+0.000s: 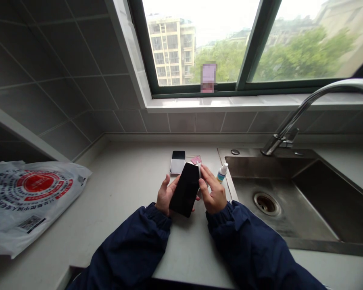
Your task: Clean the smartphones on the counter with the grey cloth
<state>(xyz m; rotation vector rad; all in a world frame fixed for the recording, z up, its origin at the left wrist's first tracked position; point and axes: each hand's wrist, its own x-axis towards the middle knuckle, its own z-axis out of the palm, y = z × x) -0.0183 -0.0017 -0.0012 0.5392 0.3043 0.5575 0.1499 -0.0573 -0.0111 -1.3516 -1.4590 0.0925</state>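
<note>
A black smartphone (185,190) lies tilted in my left hand (165,195), screen up, with the fingers wrapped beneath it and the thumb off to the left. My right hand (214,192) is at the phone's upper right edge, its fingers closed on a thin white wipe (199,172) mostly covered by them. Behind the phone, a second phone (178,162) rests on the counter with light reflected on its screen. Beside that one is a clear phone case (193,156) with a pink piece (195,160) on it. A small spray bottle (222,173) with a white cap stands just past my right hand.
To the right is a steel sink (230,177) with a drain (266,203) and a chrome faucet (293,117). A white plastic bag (33,197) with red print lies on the counter (117,189) at left. A tiled wall and window sill (181,104) run along the back.
</note>
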